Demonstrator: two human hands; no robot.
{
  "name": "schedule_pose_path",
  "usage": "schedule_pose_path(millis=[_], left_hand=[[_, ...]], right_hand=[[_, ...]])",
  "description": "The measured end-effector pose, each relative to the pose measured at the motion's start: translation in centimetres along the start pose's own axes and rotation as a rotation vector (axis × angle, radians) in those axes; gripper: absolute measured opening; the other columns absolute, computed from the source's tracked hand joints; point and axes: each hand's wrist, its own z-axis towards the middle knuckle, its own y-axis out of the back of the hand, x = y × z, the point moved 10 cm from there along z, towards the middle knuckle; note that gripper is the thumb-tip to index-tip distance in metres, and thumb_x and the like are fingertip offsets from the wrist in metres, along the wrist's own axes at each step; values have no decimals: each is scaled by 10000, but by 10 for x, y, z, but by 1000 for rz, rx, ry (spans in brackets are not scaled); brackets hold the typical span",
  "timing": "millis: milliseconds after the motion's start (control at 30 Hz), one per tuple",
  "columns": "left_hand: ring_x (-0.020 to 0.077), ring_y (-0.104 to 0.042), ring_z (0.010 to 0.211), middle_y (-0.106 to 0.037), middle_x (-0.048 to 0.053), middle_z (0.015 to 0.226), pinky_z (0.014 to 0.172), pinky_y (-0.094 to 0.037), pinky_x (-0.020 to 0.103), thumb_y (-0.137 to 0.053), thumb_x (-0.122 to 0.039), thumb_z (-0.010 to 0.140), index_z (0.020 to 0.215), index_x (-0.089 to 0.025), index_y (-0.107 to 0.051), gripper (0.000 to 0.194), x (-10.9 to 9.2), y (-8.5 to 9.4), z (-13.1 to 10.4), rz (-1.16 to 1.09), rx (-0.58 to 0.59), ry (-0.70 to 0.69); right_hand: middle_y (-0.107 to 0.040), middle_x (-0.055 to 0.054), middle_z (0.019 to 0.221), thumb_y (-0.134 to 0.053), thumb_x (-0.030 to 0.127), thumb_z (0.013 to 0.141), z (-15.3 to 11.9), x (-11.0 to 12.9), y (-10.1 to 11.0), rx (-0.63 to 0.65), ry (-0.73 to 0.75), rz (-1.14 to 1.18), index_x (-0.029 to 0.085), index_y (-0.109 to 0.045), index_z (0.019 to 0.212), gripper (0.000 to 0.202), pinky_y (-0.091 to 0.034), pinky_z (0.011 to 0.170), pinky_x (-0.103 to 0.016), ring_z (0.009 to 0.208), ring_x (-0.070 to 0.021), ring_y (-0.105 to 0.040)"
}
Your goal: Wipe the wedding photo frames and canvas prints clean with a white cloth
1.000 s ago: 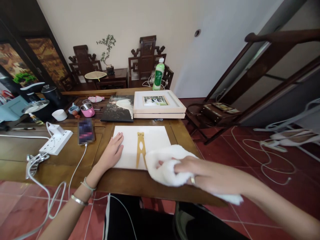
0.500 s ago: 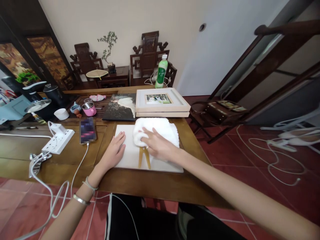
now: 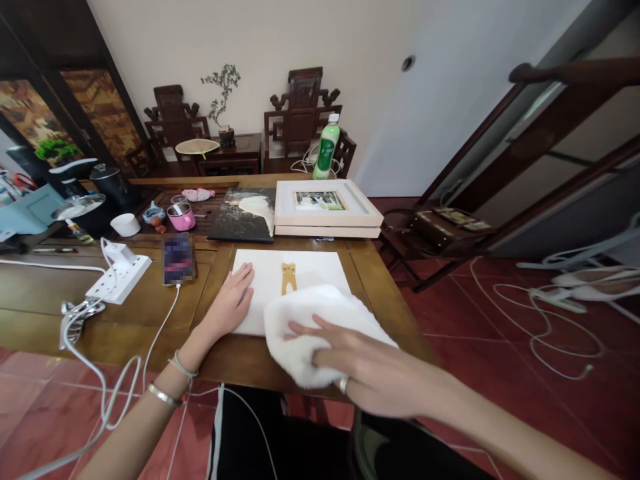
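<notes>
Wooden table (image 3: 280, 360), pink cup (image 3: 181, 217) holding a spoon, right hand (image 3: 345, 357) gripping white cloth (image 3: 305, 320), left (image 3: 235, 299) open.

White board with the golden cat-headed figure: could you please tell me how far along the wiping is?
It looks mid-wipe. The white board's uncovered top shows no obvious smudges, though fine dust can't be judged. In hand: the right hand has the fluffy white cloth over the lower right, while the left hand lies flat on the left edge. Left, probably: finishing the covered part and removing the cloth.
</notes>
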Motion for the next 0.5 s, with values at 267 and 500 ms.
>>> schedule_pose_path(millis=[267,500], left_hand=[[242,-285,1407,-365,146,1488,1157,-189,505,-345,-225,927,1355,-119,-465,458,2,1,2,-23,6,14],[212,-433,1329,-519,64,1387,1149,-274,423,-318,-362,941,1234,-160,-604,456,13,16,9,-273,-26,126]], right_hand=[[-575,-200,1265,-370,24,760,60,-89,42,-257,-215,-212,111,-586,1066,385,-320,1050,-530,1366,-308,-314],[-454,-207,1404,-479,48,708,84,-40,11,-57,-61,-317,128,-616,1115,438,-217,1052,-641,1375,-368,-264]])
